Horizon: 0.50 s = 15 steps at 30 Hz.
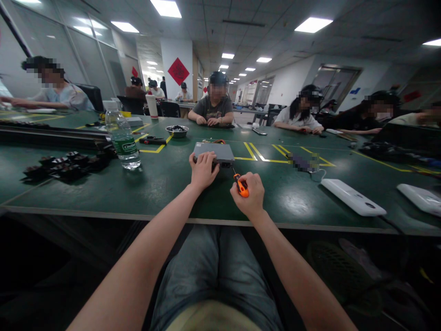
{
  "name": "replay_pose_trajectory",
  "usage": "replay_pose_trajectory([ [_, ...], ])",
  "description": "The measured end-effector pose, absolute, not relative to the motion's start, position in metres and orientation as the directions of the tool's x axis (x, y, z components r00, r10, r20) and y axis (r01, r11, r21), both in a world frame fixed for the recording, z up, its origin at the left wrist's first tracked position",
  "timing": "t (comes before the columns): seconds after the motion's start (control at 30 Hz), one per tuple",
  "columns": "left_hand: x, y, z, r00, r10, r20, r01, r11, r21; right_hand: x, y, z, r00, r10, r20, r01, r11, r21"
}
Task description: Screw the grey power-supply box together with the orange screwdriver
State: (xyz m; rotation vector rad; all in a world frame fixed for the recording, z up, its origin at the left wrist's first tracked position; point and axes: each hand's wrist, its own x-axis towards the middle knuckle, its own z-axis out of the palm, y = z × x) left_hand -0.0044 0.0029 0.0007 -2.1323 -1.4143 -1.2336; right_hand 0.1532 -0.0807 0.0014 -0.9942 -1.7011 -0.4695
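A grey metal box (214, 149) with coloured wires behind it lies on the green table (165, 184). My left hand (204, 170) is closed on the box's near left side, fingers over its front edge. My right hand (248, 194) is wrapped round the orange and black handle of a screwdriver (242, 186). The screwdriver's thin shaft points up and left to the box's near right corner; whether its tip touches the box is too small to tell.
A water bottle (124, 140) and dark small parts (67, 166) stand left. Behind are a metal bowl (177, 132) and a black tool (153, 140). White devices (353, 196) lie right. A person (215, 103) sits opposite, others further off.
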Motion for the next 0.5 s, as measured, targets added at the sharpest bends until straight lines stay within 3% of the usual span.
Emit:
replay_pose_trajectory([
  [0.17, -0.0047, 0.0027, 0.0012, 0.151, 0.606, 0.781, 0.860, -0.471, 0.198, 0.1541, -0.0822, 0.0035, -0.166, 0.398, 0.902, 0.798, 0.592, -0.115],
  [0.4, -0.0038, 0.0025, 0.0012, 0.146, 0.598, 0.788, 0.863, -0.466, 0.194, 0.1532, -0.0835, 0.0012, 0.011, 0.522, 0.853, 0.750, 0.560, -0.353],
  [0.5, -0.0038, 0.0025, 0.0011, 0.148, 0.595, 0.790, 0.862, -0.469, 0.192, 0.1522, -0.0832, 0.0000, -0.009, 0.528, 0.849, 0.760, 0.556, -0.338],
])
